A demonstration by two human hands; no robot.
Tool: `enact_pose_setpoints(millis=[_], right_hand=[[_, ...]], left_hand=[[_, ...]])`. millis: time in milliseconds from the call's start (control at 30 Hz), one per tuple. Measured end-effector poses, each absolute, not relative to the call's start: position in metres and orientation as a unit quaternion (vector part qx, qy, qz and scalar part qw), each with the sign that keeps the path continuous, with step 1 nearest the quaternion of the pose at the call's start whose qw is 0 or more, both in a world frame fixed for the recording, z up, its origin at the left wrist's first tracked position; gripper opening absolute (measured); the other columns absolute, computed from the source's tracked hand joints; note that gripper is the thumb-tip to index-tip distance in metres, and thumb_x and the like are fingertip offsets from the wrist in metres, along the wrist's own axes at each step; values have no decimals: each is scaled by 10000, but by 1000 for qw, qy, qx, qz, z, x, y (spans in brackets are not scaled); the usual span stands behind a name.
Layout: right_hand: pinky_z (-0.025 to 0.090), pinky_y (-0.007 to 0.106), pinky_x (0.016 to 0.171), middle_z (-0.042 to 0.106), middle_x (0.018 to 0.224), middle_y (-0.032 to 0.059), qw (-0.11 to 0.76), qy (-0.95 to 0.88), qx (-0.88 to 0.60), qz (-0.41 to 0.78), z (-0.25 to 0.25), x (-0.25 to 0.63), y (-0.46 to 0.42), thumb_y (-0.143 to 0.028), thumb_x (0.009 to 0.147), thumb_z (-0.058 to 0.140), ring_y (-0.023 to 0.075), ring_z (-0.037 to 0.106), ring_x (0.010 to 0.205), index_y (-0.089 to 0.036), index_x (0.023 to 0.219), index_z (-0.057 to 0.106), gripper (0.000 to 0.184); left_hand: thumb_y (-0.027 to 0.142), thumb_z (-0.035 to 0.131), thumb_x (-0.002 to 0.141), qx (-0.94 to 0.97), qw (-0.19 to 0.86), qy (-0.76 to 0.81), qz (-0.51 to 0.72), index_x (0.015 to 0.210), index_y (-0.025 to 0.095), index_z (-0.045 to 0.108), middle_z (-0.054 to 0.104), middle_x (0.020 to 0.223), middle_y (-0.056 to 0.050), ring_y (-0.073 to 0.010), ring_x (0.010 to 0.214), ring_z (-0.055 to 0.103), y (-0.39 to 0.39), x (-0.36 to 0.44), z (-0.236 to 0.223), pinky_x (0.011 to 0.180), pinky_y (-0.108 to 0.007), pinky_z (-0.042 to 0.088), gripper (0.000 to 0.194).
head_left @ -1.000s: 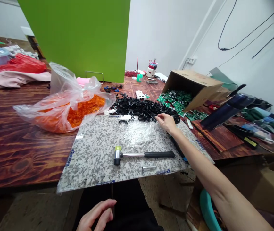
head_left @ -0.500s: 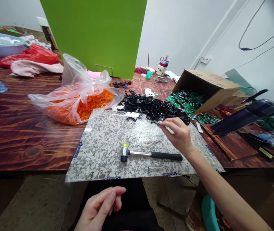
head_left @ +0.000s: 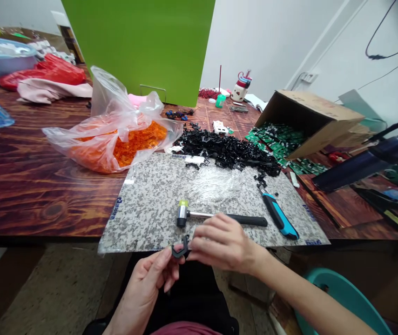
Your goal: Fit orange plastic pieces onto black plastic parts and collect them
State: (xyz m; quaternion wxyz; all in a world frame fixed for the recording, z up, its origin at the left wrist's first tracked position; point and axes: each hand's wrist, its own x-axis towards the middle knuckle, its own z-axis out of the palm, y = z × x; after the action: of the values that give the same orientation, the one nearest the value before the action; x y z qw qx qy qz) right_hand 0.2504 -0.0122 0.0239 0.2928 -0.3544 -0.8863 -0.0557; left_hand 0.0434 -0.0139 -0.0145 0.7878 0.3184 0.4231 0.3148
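A small black plastic clip (head_left: 180, 249) is held between both hands, just off the near edge of the speckled grey board (head_left: 150, 204). My left hand (head_left: 150, 279) pinches it from below with thumb and fingers. My right hand (head_left: 221, 244) is closed on its right side, fingers curled. A small hammer (head_left: 219, 217) with a yellow-green head lies on the board just beyond my right hand. A heap of black plastic parts (head_left: 228, 151) sits at the board's far edge.
A clear bag of orange parts (head_left: 115, 139) lies at the left. A blue-handled tool (head_left: 278, 215) rests on the board's right. A tipped cardboard box (head_left: 310, 121) spills green pieces. A green panel (head_left: 139, 46) stands behind. A teal stool (head_left: 338, 302) is at lower right.
My right hand has pulled back from the black heap to the near edge, bringing a black clip to my left hand, which rose to meet it. The blue-handled tool is now uncovered.
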Motion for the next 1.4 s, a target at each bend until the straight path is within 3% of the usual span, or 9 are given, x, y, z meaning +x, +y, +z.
enact_pose_setpoints(millis=[100, 200, 433, 567, 700, 833, 1000, 1233, 1400], right_hand=[[415, 284, 656, 687, 786, 38, 278, -829, -484, -28, 23, 272, 0, -268, 904, 562, 149, 569, 711, -163, 850, 652, 149], [414, 286, 681, 671, 771, 42, 185, -766, -615, -15, 19, 292, 12, -246, 881, 590, 170, 579, 728, -177, 814, 659, 118], [394, 280, 631, 659, 736, 30, 123, -748, -652, 3, -1, 302, 21, -272, 848, 625, 196, 595, 719, -210, 764, 680, 118], [404, 285, 623, 643, 751, 49, 143, -741, -656, 11, 3, 301, 16, -237, 874, 549, 196, 591, 700, -184, 775, 637, 144], [383, 246, 503, 591, 652, -3, 254, -708, -653, 84, 23, 275, -6, -277, 891, 513, 136, 530, 524, -196, 818, 582, 129], [402, 199, 488, 591, 651, -20, 336, -723, -571, 197, 31, 227, -34, -206, 890, 517, 100, 537, 524, -201, 837, 555, 66], [398, 188, 494, 581, 660, -23, 349, -733, -531, 243, 10, 195, -45, -132, 875, 520, 88, 532, 535, -197, 828, 552, 86], [426, 193, 550, 580, 675, -17, 348, -748, -502, 260, 4, 195, -45, -134, 889, 514, 96, 544, 568, -195, 839, 564, 94], [408, 183, 507, 578, 650, -23, 349, -726, -524, 276, 6, 190, -47, -133, 881, 518, 88, 521, 518, -193, 815, 567, 101]], left_hand=[[502, 718, 714, 307, 762, 455, 344, 874, 146, 752, 668, 703, -39, -103, 585, 474, -13, 39, -17, 510, -189, 361, 391], [485, 697, 745, 328, 731, 469, 372, 906, 146, 741, 671, 696, -34, -114, 603, 504, -12, 36, -19, 528, -196, 384, 378], [451, 646, 802, 363, 708, 470, 382, 926, 126, 719, 653, 666, -28, -103, 560, 488, -14, 36, -19, 508, -202, 374, 356], [421, 610, 837, 376, 714, 457, 374, 965, 134, 721, 657, 700, -31, -90, 548, 472, -13, 35, -19, 523, -205, 377, 333], [412, 585, 849, 387, 710, 463, 364, 986, 122, 724, 650, 691, -37, -89, 526, 462, -14, 35, -18, 532, -221, 378, 350], [410, 562, 862, 407, 706, 453, 362, 995, 125, 712, 646, 713, -36, -98, 545, 461, -16, 36, -16, 558, -231, 383, 348], [432, 571, 847, 443, 698, 437, 355, 777, 116, 703, 564, 637, -11, -122, 597, 449, -16, 35, -9, 593, -234, 388, 349], [439, 549, 854, 461, 683, 457, 336, 997, 113, 712, 498, 593, 16, -129, 596, 442, -18, 32, -12, 602, -233, 373, 392], [439, 527, 874, 471, 683, 448, 333, 1025, 120, 712, 508, 589, 14, -128, 587, 451, -20, 33, -14, 598, -233, 382, 398]])
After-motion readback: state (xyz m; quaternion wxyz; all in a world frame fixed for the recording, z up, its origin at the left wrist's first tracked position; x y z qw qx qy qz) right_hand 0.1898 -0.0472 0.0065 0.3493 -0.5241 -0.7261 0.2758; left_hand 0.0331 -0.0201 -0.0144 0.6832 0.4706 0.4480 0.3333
